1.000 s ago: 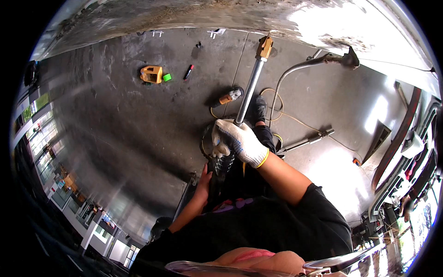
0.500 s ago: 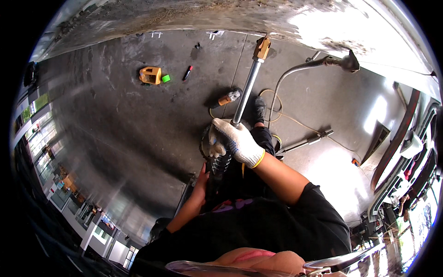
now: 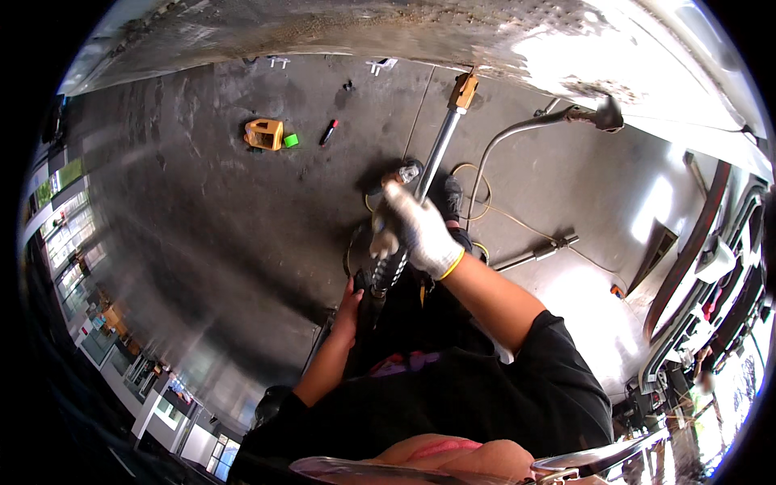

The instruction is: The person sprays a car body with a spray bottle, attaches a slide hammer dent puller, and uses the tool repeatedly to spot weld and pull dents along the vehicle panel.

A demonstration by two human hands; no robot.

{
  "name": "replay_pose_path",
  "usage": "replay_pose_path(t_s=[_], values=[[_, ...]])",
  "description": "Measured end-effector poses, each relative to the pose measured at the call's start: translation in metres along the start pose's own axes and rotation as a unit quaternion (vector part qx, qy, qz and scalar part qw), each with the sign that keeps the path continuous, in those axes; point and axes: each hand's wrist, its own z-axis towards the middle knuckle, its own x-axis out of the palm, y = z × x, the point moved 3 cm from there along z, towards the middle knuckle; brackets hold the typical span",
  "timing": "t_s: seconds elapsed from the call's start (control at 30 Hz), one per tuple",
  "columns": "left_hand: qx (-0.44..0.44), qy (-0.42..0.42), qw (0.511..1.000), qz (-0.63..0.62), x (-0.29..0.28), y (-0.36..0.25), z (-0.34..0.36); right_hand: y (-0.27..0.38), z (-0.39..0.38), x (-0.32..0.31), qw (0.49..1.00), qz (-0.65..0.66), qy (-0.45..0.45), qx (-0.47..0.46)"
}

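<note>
A long slide hammer (image 3: 442, 147) with a chrome shaft slants away from my body. The brass-coloured block (image 3: 464, 91) at its far end meets the lower edge of the scuffed pale panel (image 3: 364, 34). My right hand (image 3: 420, 230), in a white knit glove with a yellow cuff, is closed around the tool's middle, slightly blurred. Below it, the black ribbed part (image 3: 391, 269) shows. My left hand (image 3: 349, 311), seemingly bare, grips the dark rear end close to my body; its fingers are partly hidden.
An angle grinder (image 3: 402, 173) lies on the floor beyond my right hand. Farther left are a cut-open yellow jug (image 3: 264, 134), a green block (image 3: 291, 141) and a red-capped marker (image 3: 329, 132). A curved metal bar (image 3: 521, 124) stands right of the shaft. A thin hose (image 3: 517, 212) crosses the floor.
My right hand has slid forward along the shaft, away from my body, uncovering more of the ribbed part. My left hand stays at the rear end. The far end still meets the panel.
</note>
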Motion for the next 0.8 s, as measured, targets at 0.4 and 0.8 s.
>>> replay_pose_path(t_s=[0.4, 0.8], values=[[0.028, 0.023, 0.999, -0.024, -0.096, 0.111, 0.023, -0.108, -0.027, -0.016, 0.976, -0.209, 0.038, 0.052], [-0.057, -0.001, 0.998, -0.006, 0.014, 0.020, -0.012, -0.024, -0.028, -0.008, 0.996, -0.006, 0.093, -0.009]])
